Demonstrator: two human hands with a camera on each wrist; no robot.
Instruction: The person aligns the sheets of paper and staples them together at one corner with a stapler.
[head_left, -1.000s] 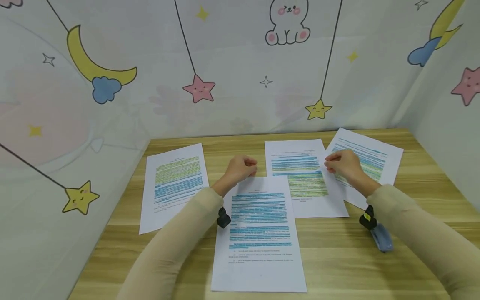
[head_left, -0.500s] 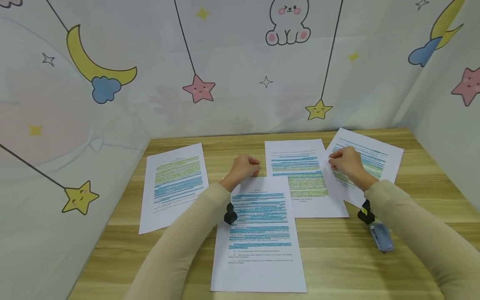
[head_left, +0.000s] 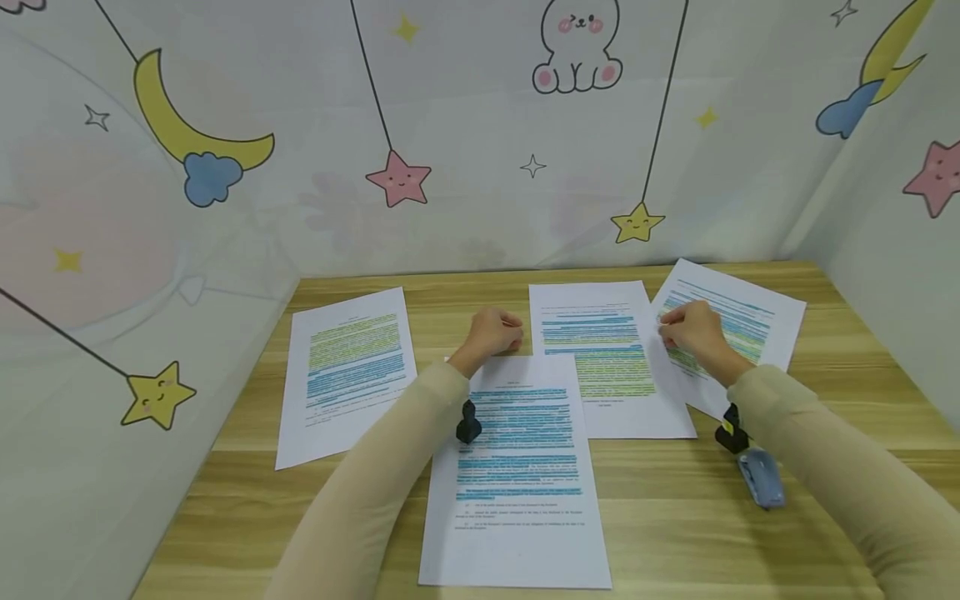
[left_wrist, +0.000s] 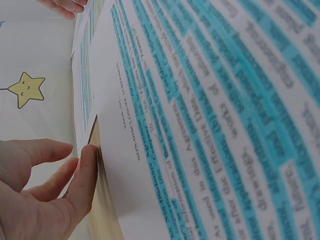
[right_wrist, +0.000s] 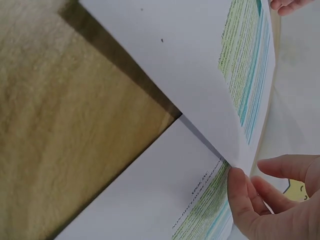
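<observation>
Highlighted printed sheets lie on the wooden table. My left hand (head_left: 491,333) is at the top edge of the front sheet (head_left: 528,558), marked mostly in blue. In the left wrist view the left fingers (left_wrist: 87,165) are bent at that edge, with a gap between the upper digit and the others. My right hand (head_left: 697,329) is over the right sheet (head_left: 783,317), beside the middle sheet (head_left: 637,423). In the right wrist view one right fingertip (right_wrist: 236,175) touches the middle sheet's edge, which overlaps the right sheet; the digits stay apart.
A separate sheet (head_left: 356,358), highlighted yellow-green and blue, lies at the left of the table (head_left: 660,542). A small blue stapler (head_left: 763,479) lies by the right forearm. Cartoon-printed cloth (head_left: 480,233) surrounds the table's back and sides.
My left hand has shifted a little to the right along the front sheet's top edge. My right hand has moved slightly right. The sheets and stapler stay in place.
</observation>
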